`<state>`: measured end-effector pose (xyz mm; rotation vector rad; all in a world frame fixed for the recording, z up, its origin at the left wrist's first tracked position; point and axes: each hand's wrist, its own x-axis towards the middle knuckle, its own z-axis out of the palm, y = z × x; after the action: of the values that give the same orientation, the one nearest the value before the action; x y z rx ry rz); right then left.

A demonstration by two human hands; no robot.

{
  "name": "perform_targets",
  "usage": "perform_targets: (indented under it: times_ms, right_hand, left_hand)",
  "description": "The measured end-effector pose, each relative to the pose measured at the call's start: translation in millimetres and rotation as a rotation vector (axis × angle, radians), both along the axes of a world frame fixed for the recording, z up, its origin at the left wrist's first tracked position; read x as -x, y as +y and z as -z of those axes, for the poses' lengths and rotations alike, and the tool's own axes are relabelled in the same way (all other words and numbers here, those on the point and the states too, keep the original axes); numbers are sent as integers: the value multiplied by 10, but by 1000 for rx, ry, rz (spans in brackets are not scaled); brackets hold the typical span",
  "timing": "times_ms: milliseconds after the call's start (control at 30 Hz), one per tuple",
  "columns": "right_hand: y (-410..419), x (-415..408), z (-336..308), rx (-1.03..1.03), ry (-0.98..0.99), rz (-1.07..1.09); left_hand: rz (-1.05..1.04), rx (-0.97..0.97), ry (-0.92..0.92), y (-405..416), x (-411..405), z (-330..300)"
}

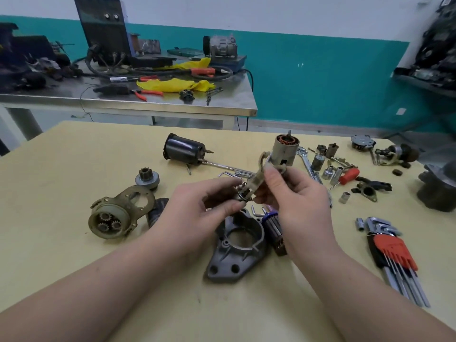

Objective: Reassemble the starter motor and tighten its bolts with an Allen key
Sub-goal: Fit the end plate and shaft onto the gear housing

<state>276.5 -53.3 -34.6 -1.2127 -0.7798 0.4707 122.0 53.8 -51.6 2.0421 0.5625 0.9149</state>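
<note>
We hold the solenoid [283, 151] lifted above the yellow table [74, 280], and both hands are closed on it. Our right hand [298, 198] pinches the pale plastic lever [259, 178] that runs down from the solenoid's grey body, thumb on its near side. Our left hand [197, 208] grips the lower end of the same piece, fingertips curled around a small metal ring there; what exactly sits between those fingertips is too small to tell. The solenoid tilts up and away from the grip, with copper windings showing at its far end.

Right below the grip, the grey end housing [234, 253] lies flat on the table, and a blue-tipped armature [274, 225] lies just beside it, under our right wrist. Left of the grip sits the gear housing [116, 215], its small gears facing us, with the pinion [147, 180] beyond it. Beyond the grip to the left lies the black motor case [183, 150] on its side. Right of the grip, near our right forearm, lies the Allen key set [392, 253] in its red holder, and loose sockets [328, 172] lie farther off to the right.
</note>
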Motion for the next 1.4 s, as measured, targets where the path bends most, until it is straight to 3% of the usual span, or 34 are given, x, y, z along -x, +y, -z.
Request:
perform_targets:
  times_ms: [100,167,300,467,633,867,933,1033,1133,1267,1400]
  right_hand:
    - [18,-51,-14,-134,284,-19]
    - [17,-130,-33,-106,205,18]
    - [-47,-182,-50,92,-239,-44]
    - [-203,-4,-48,391,-1068,-226]
    - [-199,142,-43,717,-1516,-191]
    - [-143,182,-134,847,-1370,-125]
    - [-123,127,-245,823,-1102,-130]
    - [-24,134,-470,600,-566,-178]
    - [163,251,-662,450,-418,-178]
    - [663,477,-888,363,-589,-158]
    - [1419,834,-967,381,-1046,-121]
  left_hand:
    - [-91,-76,36,87,43,51]
    - [-125,-44,-11,108,95,43]
    - [-128,134,-233,187,169,20]
    - [-198,66,-280,220,222,31]
    - [-289,117,-344,179,276,-120]
    - [-271,199,-553,282,674,-655]
    - [-281,266,-600,516,868,-727]
    - [-438,335,-504,951,1139,-645]
    - [-554,399,-362,1241,1301,-390]
    - [-624,387,-134,1409,1393,-27]
    - [-687,239,135,1500,1411,173]
